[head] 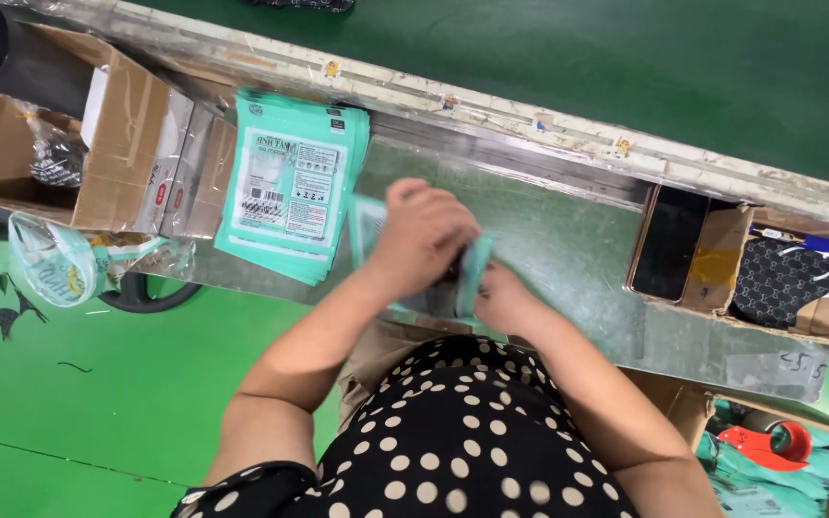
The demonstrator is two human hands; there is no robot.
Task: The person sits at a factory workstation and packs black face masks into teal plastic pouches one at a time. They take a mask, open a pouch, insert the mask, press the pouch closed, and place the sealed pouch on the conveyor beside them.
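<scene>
Hands (421,242) (503,299) gripping teal pouch (473,271), pouch stack (292,184) alongside, cardboard box (107,144) beyond

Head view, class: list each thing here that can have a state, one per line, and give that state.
left hand: closed on the teal pouch, blurred
right hand: gripping the pouch's other side
teal pouch: held between both hands above the metal bench
stack of teal pouches: lying flat, fanned unevenly
cardboard box: open, flaps up
small tray box: open, dark patterned mask inside
red tape dispenser: lying in a lower box
</scene>
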